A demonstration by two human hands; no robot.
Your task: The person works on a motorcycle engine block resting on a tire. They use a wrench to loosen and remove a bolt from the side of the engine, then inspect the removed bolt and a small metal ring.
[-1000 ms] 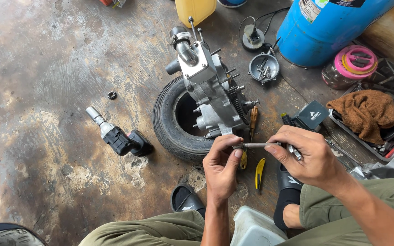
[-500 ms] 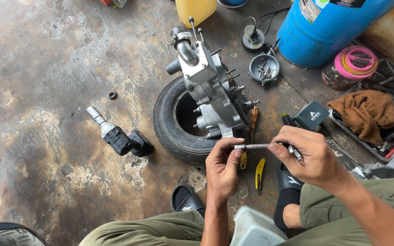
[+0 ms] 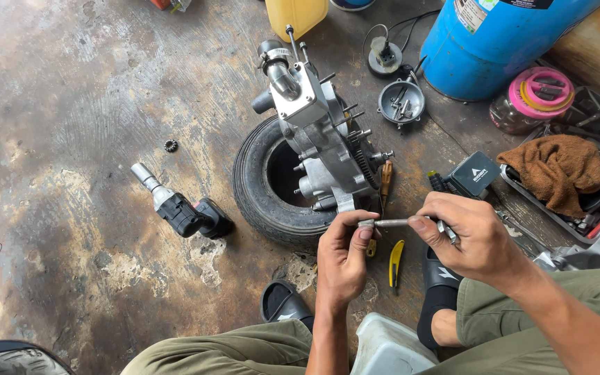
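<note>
My left hand point(image 3: 342, 260) pinches the left end of a thin metal rod point(image 3: 390, 223), where a small silver piece sits at its tip. My right hand point(image 3: 470, 239) grips the rod's other end between thumb and fingers. Both hands hover just in front of a grey engine block point(image 3: 317, 135) that rests tilted on a small black tyre point(image 3: 255, 191). A gear wheel shows on the block's right side. The rod lies level between the two hands.
A black and grey power tool point(image 3: 178, 208) lies left of the tyre. A yellow-handled tool point(image 3: 396, 260) lies on the stained concrete floor below my hands. At right stand a blue barrel point(image 3: 494, 42), a tray with a brown rag point(image 3: 557, 167), a pink-lidded jar point(image 3: 532, 97) and a bowl of small parts point(image 3: 401, 103).
My hands and the rod have stayed almost in place; my left fingers have shifted slightly on the rod's tip.
</note>
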